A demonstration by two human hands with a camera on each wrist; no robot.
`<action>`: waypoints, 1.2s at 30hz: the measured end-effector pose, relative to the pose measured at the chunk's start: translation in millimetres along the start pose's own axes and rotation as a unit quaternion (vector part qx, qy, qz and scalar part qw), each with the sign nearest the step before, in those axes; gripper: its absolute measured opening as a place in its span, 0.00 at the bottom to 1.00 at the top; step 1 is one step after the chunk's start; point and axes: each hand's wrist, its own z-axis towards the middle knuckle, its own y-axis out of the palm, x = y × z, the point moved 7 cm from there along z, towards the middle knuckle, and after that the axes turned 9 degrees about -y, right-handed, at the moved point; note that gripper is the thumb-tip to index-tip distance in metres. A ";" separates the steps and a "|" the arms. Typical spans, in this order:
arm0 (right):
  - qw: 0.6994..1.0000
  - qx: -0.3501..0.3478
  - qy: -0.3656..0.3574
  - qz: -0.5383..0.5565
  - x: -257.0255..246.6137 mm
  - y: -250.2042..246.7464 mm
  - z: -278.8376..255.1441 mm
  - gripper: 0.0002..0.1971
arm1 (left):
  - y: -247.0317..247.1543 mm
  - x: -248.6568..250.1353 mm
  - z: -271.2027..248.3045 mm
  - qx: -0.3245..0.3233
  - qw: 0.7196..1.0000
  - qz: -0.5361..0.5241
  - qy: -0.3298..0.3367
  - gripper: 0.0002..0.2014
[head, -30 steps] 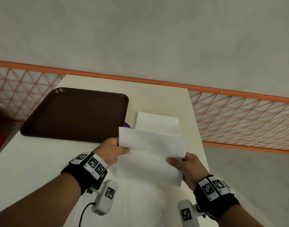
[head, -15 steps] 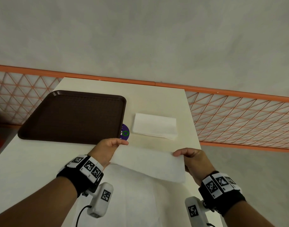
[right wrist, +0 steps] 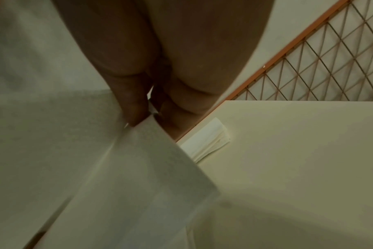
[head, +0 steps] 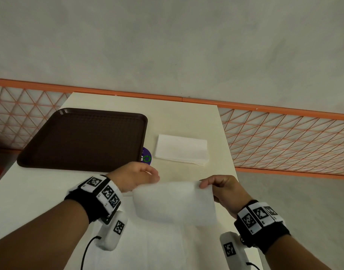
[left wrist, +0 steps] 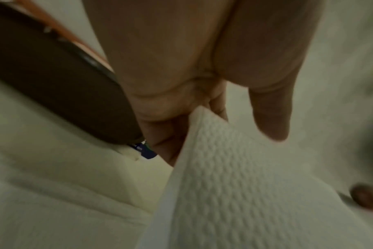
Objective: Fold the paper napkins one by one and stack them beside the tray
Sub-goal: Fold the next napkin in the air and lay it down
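A fold is under way. The left hand [head: 136,177] and right hand [head: 219,187] each pinch a far corner of one paper napkin [head: 175,203], held lifted above the near part of the tabletop [head: 186,117], over more white sheets [head: 163,248] lying flat there; thumb and fingers of both hands are clamped on the paper. Judging from this, the next move calls for bringing the edges together evenly, pressing a crease, then carrying it far to the folded stack [head: 182,152] just right of the brown tray [head: 85,139]. A purple sticker [head: 146,157] peeks out at the tray's near right corner. Nothing blocks the way to the stack.
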 end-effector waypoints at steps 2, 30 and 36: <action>1.000 -0.006 -0.001 -0.007 -1.4 0.4 -0.8 0.21 | 10.1 5.1 0.5 -0.017 0.994 0.100 0.038 0.08; 0.917 -0.026 0.113 -0.381 57.9 14.1 23.8 0.02 | 32.2 -31.4 33.4 0.160 0.907 0.389 0.032 0.11; 0.928 0.018 0.114 -0.355 62.7 9.0 28.6 0.04 | 25.0 -28.4 37.1 0.208 0.931 0.291 0.075 0.11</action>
